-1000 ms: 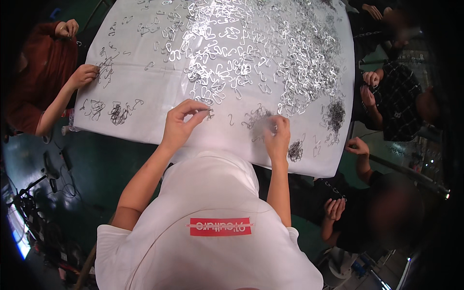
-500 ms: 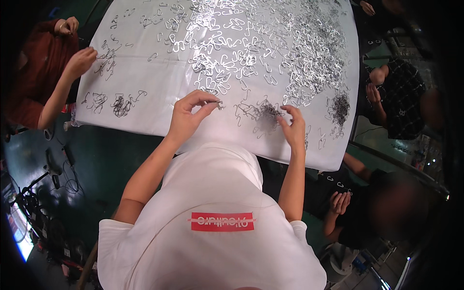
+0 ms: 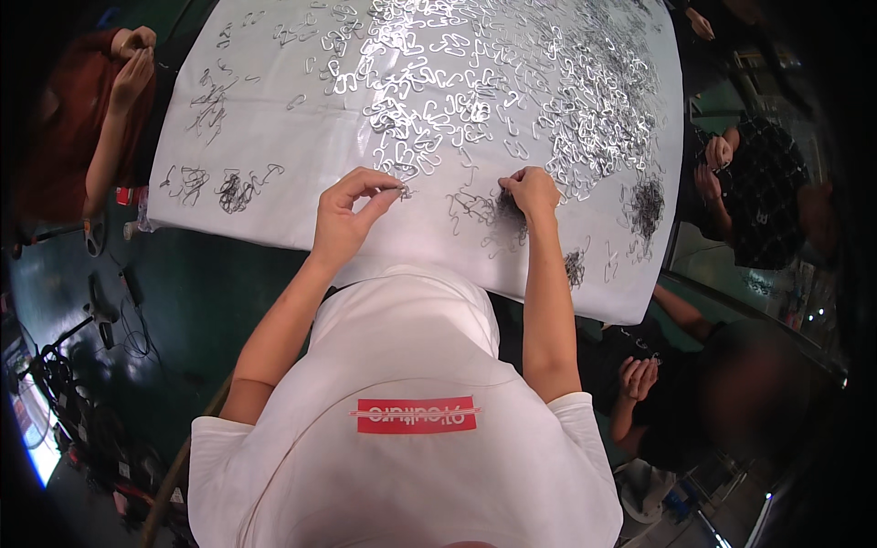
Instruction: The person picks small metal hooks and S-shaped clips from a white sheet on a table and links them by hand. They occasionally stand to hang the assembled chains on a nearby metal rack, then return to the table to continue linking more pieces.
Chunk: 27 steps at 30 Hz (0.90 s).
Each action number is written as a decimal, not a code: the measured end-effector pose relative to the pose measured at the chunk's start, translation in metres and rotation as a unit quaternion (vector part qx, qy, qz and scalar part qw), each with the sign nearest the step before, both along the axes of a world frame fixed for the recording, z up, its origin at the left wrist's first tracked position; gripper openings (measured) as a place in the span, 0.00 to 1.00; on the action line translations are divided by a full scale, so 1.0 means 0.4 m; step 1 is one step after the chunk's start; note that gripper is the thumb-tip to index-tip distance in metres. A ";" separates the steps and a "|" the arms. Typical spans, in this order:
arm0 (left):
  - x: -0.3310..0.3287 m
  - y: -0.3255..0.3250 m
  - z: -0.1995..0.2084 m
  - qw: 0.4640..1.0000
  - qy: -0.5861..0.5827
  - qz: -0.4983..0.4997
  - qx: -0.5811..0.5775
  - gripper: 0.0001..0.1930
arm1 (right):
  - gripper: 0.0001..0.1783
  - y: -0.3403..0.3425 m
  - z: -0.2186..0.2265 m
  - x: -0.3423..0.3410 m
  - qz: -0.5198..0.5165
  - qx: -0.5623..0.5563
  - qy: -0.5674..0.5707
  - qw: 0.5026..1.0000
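My left hand (image 3: pixel 350 212) hovers above the white-covered table with thumb and fingertips pinched on a small dark metal piece (image 3: pixel 406 193), probably a wire hook. Its exact shape is too small to tell. Over the near middle of the table, my right hand (image 3: pixel 535 194) has its fingers pressed together. Whatever is between them is hidden. Directly beside and partly under that hand lies a tangled pile of thin dark wire hooks (image 3: pixel 471 209). Beyond both hands, many shiny bent metal hooks (image 3: pixel 411 119) are spread over the white sheet (image 3: pixel 301 164).
More dark hook clusters lie at left (image 3: pixel 239 192), near the front edge (image 3: pixel 574 267) and at right (image 3: pixel 645 206). A person in a rust-coloured top (image 3: pixel 87 119) works at left; others sit along the right, one holding hooks near a hand (image 3: pixel 639 376).
My right hand has moved up and slightly left, its fingers going from spread to pinched. The left hand has drifted slightly left, still pinching. The person at left has drawn a hand back from the table.
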<state>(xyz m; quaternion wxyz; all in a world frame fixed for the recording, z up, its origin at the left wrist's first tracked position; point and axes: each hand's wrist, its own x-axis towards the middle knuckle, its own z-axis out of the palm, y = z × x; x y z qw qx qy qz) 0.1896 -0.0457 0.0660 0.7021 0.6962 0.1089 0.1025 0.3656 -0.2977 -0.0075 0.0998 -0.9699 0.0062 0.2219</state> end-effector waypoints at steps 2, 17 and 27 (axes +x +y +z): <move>-0.011 0.004 0.003 1.000 0.000 0.013 -0.013 0.05 | 0.13 0.010 -0.011 0.010 0.004 0.006 0.018 1.000; -0.149 0.116 0.049 1.000 0.011 -0.023 0.006 0.05 | 0.10 0.038 0.034 -0.056 0.078 0.048 -0.124 0.988; -0.235 0.147 0.042 1.000 -0.008 -0.020 0.017 0.06 | 0.13 0.194 -0.023 -0.127 -0.017 -0.026 -0.064 0.997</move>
